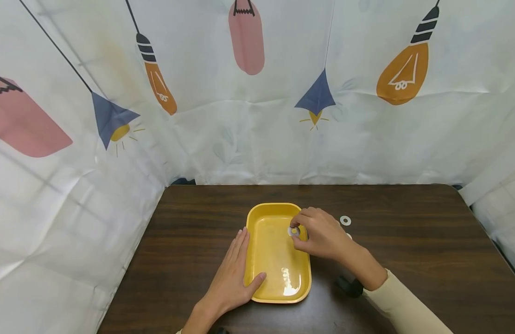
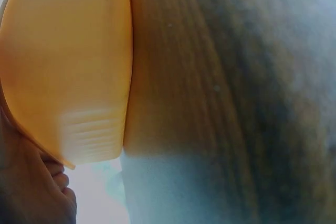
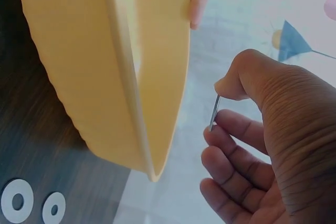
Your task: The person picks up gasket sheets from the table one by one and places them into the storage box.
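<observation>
A yellow rectangular tray (image 1: 278,260) lies on the dark wooden table. My right hand (image 1: 321,234) pinches a flat metal washer (image 1: 293,231) between thumb and fingers above the tray's far right part. Edge-on, the same washer (image 3: 214,113) shows as a thin disc in the right wrist view, apart from the tray wall (image 3: 73,66). My left hand (image 1: 232,273) rests along the tray's left rim, fingers straight, thumb over the near left edge. In the left wrist view the tray's side (image 2: 79,66) fills the left, with part of the left hand (image 2: 31,187) below.
Right of the tray lies a washer (image 1: 345,220); a second one is mostly hidden behind the right wrist. The right wrist view shows a larger washer (image 3: 17,201) and a smaller washer (image 3: 53,208). A printed curtain (image 1: 257,139) hangs behind the table (image 1: 428,241).
</observation>
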`<state>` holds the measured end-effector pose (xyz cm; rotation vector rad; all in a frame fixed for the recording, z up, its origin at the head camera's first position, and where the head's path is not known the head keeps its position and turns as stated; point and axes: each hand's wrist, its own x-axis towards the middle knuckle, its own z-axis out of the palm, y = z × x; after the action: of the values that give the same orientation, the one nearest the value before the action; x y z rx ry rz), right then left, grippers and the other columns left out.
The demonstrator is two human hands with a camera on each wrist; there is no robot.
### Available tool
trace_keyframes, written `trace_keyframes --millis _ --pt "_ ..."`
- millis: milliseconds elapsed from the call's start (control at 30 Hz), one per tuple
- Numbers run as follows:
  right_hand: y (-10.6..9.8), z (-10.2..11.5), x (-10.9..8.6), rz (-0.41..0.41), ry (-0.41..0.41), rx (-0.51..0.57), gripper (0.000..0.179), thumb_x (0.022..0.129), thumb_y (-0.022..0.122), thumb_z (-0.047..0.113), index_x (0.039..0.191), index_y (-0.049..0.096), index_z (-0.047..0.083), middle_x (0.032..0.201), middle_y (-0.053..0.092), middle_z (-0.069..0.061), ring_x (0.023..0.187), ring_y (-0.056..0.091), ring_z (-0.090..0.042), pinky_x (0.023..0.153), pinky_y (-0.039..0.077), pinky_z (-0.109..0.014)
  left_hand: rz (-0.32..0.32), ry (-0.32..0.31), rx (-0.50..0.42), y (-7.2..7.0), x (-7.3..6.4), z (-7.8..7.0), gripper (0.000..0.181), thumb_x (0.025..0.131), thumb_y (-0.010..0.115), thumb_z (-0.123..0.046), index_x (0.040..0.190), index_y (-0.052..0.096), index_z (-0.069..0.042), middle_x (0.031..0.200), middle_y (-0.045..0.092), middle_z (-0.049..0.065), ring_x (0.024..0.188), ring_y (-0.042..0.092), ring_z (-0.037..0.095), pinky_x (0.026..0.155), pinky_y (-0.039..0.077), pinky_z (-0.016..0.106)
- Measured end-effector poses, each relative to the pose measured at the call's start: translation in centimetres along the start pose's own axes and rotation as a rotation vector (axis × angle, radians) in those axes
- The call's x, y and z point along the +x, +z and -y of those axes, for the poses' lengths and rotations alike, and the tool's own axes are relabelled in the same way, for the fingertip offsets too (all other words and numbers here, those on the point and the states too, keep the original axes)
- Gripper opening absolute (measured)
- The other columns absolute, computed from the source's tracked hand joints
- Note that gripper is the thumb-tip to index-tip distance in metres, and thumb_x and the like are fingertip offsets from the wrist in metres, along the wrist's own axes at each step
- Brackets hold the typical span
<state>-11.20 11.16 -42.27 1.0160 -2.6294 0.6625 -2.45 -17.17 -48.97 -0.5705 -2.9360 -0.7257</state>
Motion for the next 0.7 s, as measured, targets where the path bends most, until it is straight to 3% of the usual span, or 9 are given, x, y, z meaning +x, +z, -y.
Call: trace_keyframes --millis 367,700 --pt "-0.6 0.2 1.5 0.02 -0.065 -0.031 0.016 0.083 0.083 0.022 0.096 0.078 0.013 0.092 0.074 0.002 0.084 0.061 -0.016 0.081 0.056 -0.035 0.01 -0.01 -0.008 -0.2 0.1 -0.2 0.105 0.095 0.067 -0.054 0.171 0.012 -0.007 0.181 0.01 0.006 0.168 0.013 0.025 0.135 -0.006 0.02" --pt "-0.7 0.3 2.7 0.053 -0.126 -0.07 0.015 0.085 0.08 0.024 0.097 0.077 0.014 0.093 0.074 0.002 0.087 0.062 -0.019 0.085 0.055 -0.038 0.007 -0.004 0.006 -0.2 0.2 -0.2 0.104 0.096 0.067 -0.054 0.171 0.012 -0.007 0.181 0.01 0.006 0.168 0.014 0.026 0.134 -0.007 0.02"
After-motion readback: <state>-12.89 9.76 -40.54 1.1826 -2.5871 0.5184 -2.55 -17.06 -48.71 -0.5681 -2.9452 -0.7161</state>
